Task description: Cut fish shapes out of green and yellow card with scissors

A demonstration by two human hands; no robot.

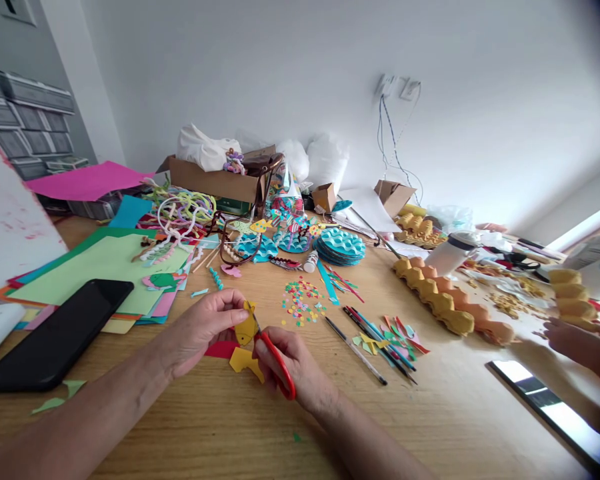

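Note:
Between the fingers of my left hand (203, 330) is a small yellow paper fish (245, 328), tail upward, with a drawn eye near its lower end. My right hand (293, 363) is closed around red-handled scissors (280, 367), whose blades lie against the fish's right edge. Below the hands a yellow paper offcut (245, 361) shows beside my right fingers; part of it is hidden. A red paper piece (221, 349) lies on the table under my left hand.
Stacked coloured paper (100, 273) and a black phone (55, 333) lie left. Confetti dots (303, 300), pencils (380, 340) and paper scraps sit ahead. Egg-carton strips (433, 297) and another phone (545, 407) are right, where another person's hand (575, 340) reaches in. Craft pieces and boxes (215, 180) line the wall.

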